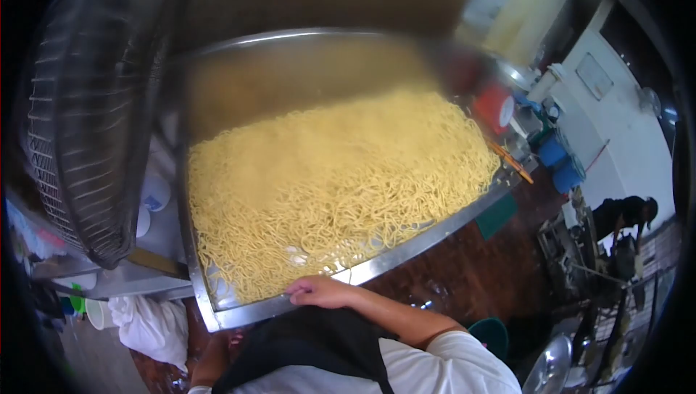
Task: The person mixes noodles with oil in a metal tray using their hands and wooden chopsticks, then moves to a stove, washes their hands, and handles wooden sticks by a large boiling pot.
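A large metal tray [406,250] stretches before me, heaped with yellow noodles [348,176]. Steam or a smear on the lens blurs its far half. My right hand [317,291] is at the near rim, beside the edge of the noodles, its fingers curled together; whether anything is between them is hidden. Low at the tray's near left corner, my left hand [234,341] shows only in part beside the black apron [312,350], its fingers mostly hidden. Thin orange-brown sticks [511,160] lie across the tray's right edge.
A big caged fan [94,118] stands close on the left. Below it is a white cloth sack [156,329]. To the right are a red-and-white object [496,108] and blue buckets [557,158]. Another person [623,216] bends over equipment at far right.
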Tool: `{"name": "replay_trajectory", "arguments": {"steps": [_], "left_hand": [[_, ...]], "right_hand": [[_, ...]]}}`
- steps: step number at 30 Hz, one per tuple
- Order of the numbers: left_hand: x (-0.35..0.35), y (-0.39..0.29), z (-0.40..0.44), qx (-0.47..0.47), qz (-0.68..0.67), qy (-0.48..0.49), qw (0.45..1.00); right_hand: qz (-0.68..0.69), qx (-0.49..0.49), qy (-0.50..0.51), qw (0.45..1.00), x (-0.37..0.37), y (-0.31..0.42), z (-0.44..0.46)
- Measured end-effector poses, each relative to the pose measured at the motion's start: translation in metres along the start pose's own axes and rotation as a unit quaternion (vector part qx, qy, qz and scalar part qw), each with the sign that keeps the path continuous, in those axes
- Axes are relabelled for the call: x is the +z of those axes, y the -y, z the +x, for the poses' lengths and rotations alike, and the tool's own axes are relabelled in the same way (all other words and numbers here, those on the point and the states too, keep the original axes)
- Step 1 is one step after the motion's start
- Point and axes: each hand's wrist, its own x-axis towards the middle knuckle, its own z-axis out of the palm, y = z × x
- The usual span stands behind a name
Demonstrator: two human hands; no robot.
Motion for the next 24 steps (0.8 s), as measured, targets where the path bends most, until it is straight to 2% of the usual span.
{"name": "replay_trajectory", "arguments": {"steps": [6,9,11,13,16,17,19,21,24], "left_hand": [[0.002,-0.018,-0.014,0.025,0.044,-0.011,0.999],[0.018,-0.023,-0.025,0.029,0.067,-0.014,0.997],[0.035,-0.025,-0.03,0.034,0.094,-0.01,0.995],[0.056,-0.021,-0.029,0.035,0.133,-0.005,0.991],[0.1,-0.019,-0.041,0.034,0.206,0.004,0.978],[0.117,-0.02,-0.049,0.034,0.241,0.008,0.97],[0.158,-0.037,-0.066,0.035,0.318,0.017,0.947],[0.208,-0.062,-0.085,0.038,0.41,0.033,0.911],[0.308,-0.117,-0.123,0.067,0.562,0.066,0.822]], "right_hand": [[-0.036,-0.013,-0.025,0.999,-0.011,-0.002,-0.02],[-0.062,0.047,-0.043,0.996,-0.034,-0.011,-0.042],[-0.055,0.144,-0.088,0.984,-0.057,-0.028,-0.06],[-0.076,0.108,-0.168,0.977,-0.083,-0.036,-0.088],[-0.143,0.125,-0.268,0.945,-0.13,-0.048,-0.139],[-0.184,0.132,-0.306,0.925,-0.148,-0.053,-0.159],[-0.129,0.172,-0.334,0.918,-0.19,-0.062,-0.207],[-0.085,0.085,-0.387,0.914,-0.233,-0.098,-0.264],[0.018,0.085,-0.454,0.887,-0.296,-0.101,-0.365]]}}
